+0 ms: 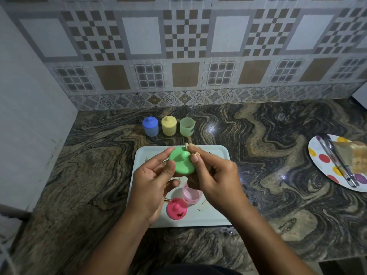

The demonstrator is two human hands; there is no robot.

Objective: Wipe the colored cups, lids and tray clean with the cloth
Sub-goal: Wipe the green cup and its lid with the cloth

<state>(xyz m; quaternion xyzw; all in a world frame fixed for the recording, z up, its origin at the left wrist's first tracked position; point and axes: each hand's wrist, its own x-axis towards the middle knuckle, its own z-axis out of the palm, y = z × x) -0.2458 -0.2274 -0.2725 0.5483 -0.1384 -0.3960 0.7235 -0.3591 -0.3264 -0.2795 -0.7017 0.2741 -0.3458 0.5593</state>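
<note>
Right now I am holding the green lid point(181, 162) up over the far half of the tray point(215, 153), its knob facing me. By its look it is thin, light plastic: stiff enough to take rubbing, but smooth and likely to slip. So the rim is the place to take hold, and the knob is the fiddly part to clean. My left hand point(153, 179) is gripping the lid's left rim, thumb on its face and fingers curled behind. My right hand point(214, 179) is pinching a small wad of beige cloth point(190, 146) and pressing it against the knob's right side. Beneath my hands, the pink cup point(191, 193) and the smeared pink lid point(176, 208) are waiting near the tray's near edge. The uncapped green cup point(187, 127) is standing towards the counter's back edge.
</note>
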